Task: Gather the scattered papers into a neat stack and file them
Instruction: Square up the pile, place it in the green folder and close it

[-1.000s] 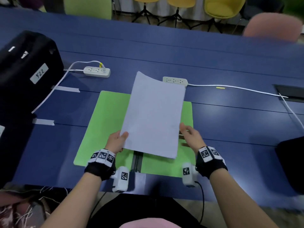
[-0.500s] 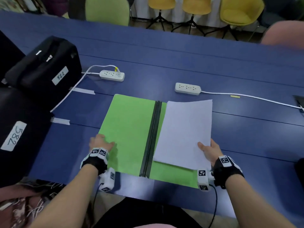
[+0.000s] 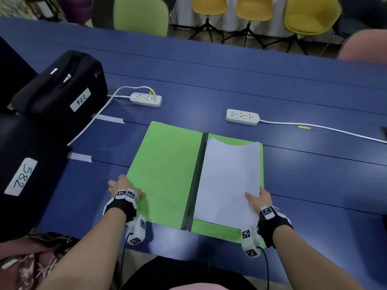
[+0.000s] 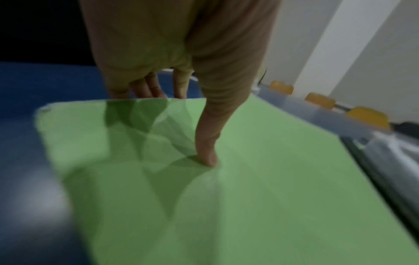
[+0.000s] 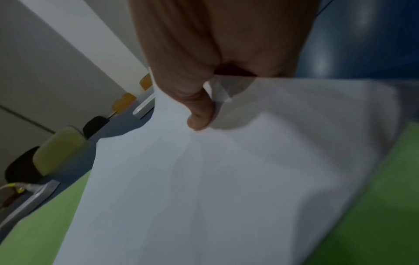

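A green folder (image 3: 165, 170) lies open on the blue table (image 3: 314, 185), with a black spine (image 3: 196, 176) down its middle. The white paper stack (image 3: 228, 176) lies on the folder's right half, its left edge along the spine and its far edge slightly curled. My right hand (image 3: 258, 198) pinches the stack's near right edge; in the right wrist view the thumb (image 5: 200, 114) lies on top of the papers (image 5: 204, 188) with the fingers hidden below. My left hand (image 3: 123, 186) pinches the left cover's outer edge, thumb (image 4: 207, 148) on the green cover (image 4: 249, 197), fingers beyond its edge.
Two black cases labelled 522 (image 3: 62, 86) and 582 (image 3: 25, 174) stand at the left. Two white power strips (image 3: 146, 99) (image 3: 242, 117) with cables lie beyond the folder. Tape strips (image 3: 79, 157) are stuck to the table. Chairs (image 3: 310, 17) stand past the far edge.
A second ago both hands held the stack raised over the folder. The left hand let go and moved to the left cover's edge; the right hand laid the stack on the right half.
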